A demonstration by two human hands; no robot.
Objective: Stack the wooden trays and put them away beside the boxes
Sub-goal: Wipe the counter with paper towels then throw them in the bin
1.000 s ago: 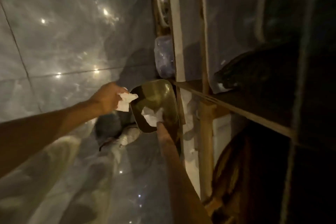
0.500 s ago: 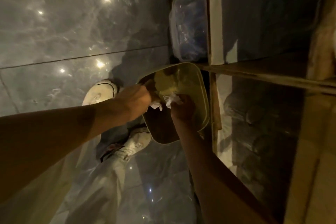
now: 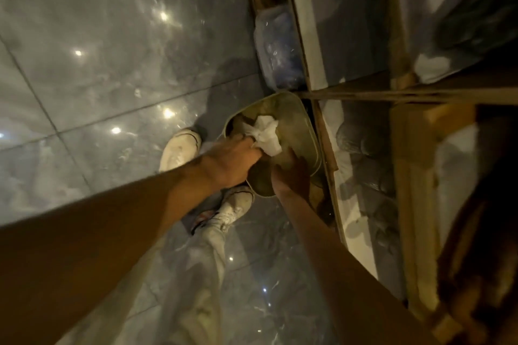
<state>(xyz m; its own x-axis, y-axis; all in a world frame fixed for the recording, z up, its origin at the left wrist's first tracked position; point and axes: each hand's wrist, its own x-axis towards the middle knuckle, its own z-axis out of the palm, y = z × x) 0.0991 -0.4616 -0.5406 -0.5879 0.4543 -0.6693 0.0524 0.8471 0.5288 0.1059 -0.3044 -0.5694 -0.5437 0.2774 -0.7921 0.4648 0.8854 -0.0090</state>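
Only the head view here, and it's dark and tilted, so take this loosely. The tray [image 3: 283, 117] (looks like a rounded-corner tray or basin, can't swear it's wood in this light) sits low down, right against the bottom edge of the shelf unit [image 3: 322, 131], just above the tiled floor [image 3: 98, 78]. Its long axis runs roughly along the shelf front, away from the person.

Left hand [image 3: 232, 162] comes in from the left over the near-left rim, fingers [image 3: 249, 148] pinching a crumpled white paper [image 3: 266, 133] that lies inside the tray. Right hand [image 3: 291, 173] is at the near end, partly in shadow; it looks pressed to the inside or rim, but I can't tell if those fingers are curled around anything.

Both arms are stretched almost straight down and forward, and both hands are already on the tray. Two plastic-wrapped boxes [image 3: 280, 56] sit just past the far end along the same shelf line. My guess: the paper has to come out before any stacking happens. The person's white shoes [image 3: 179, 148] are just left of the tray.
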